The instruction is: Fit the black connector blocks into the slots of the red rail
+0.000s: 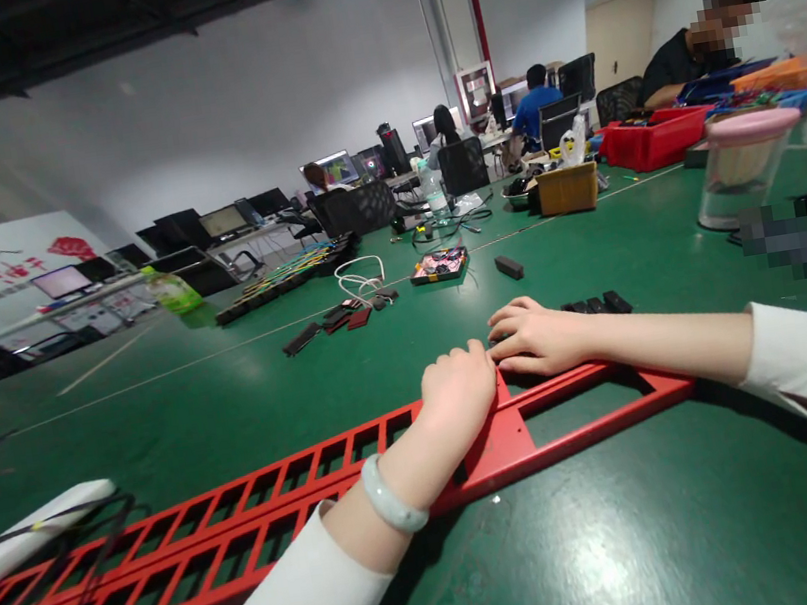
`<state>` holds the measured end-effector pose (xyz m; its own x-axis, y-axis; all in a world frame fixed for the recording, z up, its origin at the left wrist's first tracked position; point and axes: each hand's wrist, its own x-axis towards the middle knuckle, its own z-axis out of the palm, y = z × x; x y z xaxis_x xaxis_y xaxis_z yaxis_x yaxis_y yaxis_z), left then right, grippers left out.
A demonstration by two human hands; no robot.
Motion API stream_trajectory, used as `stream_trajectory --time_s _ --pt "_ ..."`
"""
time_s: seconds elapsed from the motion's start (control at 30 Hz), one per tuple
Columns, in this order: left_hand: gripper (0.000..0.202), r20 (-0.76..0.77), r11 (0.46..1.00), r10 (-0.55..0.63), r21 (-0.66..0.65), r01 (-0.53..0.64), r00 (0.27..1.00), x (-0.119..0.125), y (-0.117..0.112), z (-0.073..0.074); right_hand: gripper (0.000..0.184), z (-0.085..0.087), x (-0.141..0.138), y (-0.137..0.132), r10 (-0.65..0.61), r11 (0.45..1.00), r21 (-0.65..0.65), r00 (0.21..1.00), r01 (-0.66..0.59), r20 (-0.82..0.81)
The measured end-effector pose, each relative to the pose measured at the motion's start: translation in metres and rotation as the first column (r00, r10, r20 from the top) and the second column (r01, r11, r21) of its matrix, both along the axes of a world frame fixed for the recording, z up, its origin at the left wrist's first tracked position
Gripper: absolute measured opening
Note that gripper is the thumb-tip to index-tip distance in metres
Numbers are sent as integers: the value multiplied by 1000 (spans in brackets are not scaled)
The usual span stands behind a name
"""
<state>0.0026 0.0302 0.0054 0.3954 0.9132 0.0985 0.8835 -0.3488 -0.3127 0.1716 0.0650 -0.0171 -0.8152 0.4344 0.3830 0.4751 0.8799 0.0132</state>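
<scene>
A long red metal frame (589,428) with many rectangular cut-outs lies across the green table (638,551). My left hand (458,387) rests on it with fingers curled into a fist; whether anything is inside is hidden. My right hand (534,336) lies just right of it, fingers bent and pressed down at the frame's far edge, touching the left hand. Small black blocks (597,305) sit right behind my right hand. A pale jade bangle (391,496) circles my left wrist.
Black and red flat pieces (345,317), a white cable (360,277), a small tray (439,265) and a black block (509,268) lie mid-table. A pink-lidded jar (743,166), a cardboard box (567,188) and red bin (653,142) stand far right. People sit at desks behind.
</scene>
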Motion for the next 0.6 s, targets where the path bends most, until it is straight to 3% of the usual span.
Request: stream_trajectory --time_s 0.6 --pt "21 -71 997 -49 -68 45 996 5 -5 11 36 -2 2 1 -6 1000 22 1000 6 19"
